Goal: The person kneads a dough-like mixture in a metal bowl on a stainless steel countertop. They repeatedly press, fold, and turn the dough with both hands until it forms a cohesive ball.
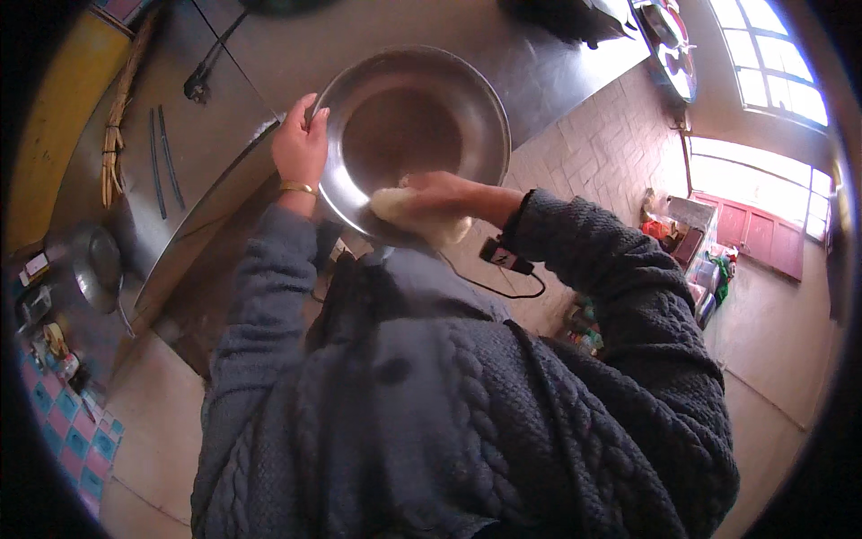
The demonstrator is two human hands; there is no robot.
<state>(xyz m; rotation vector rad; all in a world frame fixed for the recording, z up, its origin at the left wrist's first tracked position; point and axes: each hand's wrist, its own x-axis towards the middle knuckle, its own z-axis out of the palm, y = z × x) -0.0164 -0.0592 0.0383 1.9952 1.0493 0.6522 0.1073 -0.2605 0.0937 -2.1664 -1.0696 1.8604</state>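
A large round metal pan (pixel 407 131) is held up before me, its inside facing the camera. My left hand (pixel 300 145), with a gold-coloured bangle at the wrist, grips the pan's left rim, the fingertips at the edge. My right hand (pixel 441 192) holds a pale yellow cloth (pixel 431 222) against the lower inner wall of the pan. Part of the cloth hangs over the lower right rim. The palm side of my right hand is hidden. Any handle on the pan cannot be made out.
A metal-topped counter (pixel 249 81) lies behind the pan, with two dark rods (pixel 161 162) and a straw bundle (pixel 118 128) on it. A metal ladle or small pan (pixel 97 269) is at left. A cable with a small black box (pixel 506 257) hangs by my right sleeve.
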